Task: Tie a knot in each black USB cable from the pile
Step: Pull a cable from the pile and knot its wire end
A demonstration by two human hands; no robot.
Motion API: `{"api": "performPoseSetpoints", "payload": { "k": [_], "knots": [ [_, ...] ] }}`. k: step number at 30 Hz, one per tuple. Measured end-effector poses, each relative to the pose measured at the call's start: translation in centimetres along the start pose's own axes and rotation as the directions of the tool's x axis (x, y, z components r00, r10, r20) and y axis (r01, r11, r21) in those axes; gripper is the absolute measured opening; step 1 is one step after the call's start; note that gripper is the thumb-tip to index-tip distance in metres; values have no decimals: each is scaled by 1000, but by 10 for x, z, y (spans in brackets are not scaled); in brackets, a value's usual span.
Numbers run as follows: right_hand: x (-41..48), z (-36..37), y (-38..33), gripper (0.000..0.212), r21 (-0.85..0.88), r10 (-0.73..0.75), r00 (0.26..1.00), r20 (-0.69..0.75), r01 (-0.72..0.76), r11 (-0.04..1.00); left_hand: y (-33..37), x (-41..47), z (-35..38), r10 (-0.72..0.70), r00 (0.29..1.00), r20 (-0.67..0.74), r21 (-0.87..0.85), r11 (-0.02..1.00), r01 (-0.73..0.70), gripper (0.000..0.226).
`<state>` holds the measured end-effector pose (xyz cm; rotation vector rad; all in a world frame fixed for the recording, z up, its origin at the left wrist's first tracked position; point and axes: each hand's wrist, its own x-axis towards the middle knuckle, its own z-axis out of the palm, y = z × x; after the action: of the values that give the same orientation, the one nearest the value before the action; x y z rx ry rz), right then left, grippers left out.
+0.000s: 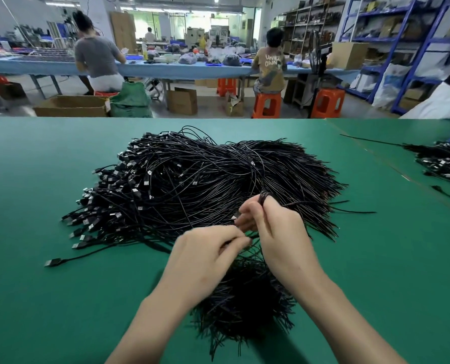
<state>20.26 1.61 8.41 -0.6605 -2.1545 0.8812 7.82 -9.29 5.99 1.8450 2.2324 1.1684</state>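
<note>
One black USB cable [264, 196] seemingly mid-knot | left hand [208, 248], right hand [273, 227] both pinching it, near edge of pile [192, 179] | next: tighten loop

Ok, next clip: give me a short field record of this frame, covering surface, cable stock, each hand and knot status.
surface: green table
main stock: pile of black USB cables, plugs mostly to the left
near stock: smaller bundle beneath the wrists; cannot tell if knotted
right hand: grips a cable, raised just above the pile
left hand: pinches what looks like the same cable, lower down
knot status: no finished knot visible; fingers hide the strand
other: second pile at the right edge; stray cable front left
</note>
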Motion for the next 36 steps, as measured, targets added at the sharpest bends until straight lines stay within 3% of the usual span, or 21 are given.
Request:
{"api": "performPoseSetpoints", "payload": {
  "k": [2,4,7,9,12,15,17,19,21,25,29,32,36],
  "knots": [
    [0,0,6,40,-211,37,991,128,-10,977,-3,3,-15,-15,998,-61,9,1000,15,36],
    [-3,4,10,43,-250,61,974,217,-5,968,-8,6,-25,-65,994,-89,-74,996,59,36],
    [-11,8,13,49,106,114,903,413,-172,979,-13,9,-32,-109,991,-78,-265,961,85,24],
    [-15,5,14,45,351,74,811,580,-331,876,-14,9,-31,-156,987,-46,-388,913,127,23],
    [-19,4,17,29,474,-36,743,669,-389,790,-13,5,-19,-315,944,-102,-642,746,179,25],
    [-24,8,21,26,549,-57,766,641,-405,731,-11,2,3,-474,872,-127,-821,543,175,46],
    [-25,9,23,28,594,-57,790,611,-409,693,-12,1,13,-445,896,-8,-871,443,213,42],
    [-25,9,25,29,596,-60,802,594,-389,702,-11,0,16,-308,938,159,-828,476,297,19],
    [-24,7,26,29,560,-54,808,587,-357,747,-11,0,13,-241,943,229,-786,526,325,42],
    [-23,8,24,28,552,-65,813,579,-332,765,-10,7,7,-266,952,148,-736,613,286,31],
    [-23,10,22,28,611,-36,823,567,-390,689,-8,7,9,-298,948,109,-792,550,264,32],
    [-30,12,22,24,641,40,848,529,-430,636,-9,5,12,-355,933,59,-732,620,282,18],
    [-43,14,21,18,694,145,899,414,-415,588,-8,0,14,-336,933,133,-762,567,313,23]
  ]
}}
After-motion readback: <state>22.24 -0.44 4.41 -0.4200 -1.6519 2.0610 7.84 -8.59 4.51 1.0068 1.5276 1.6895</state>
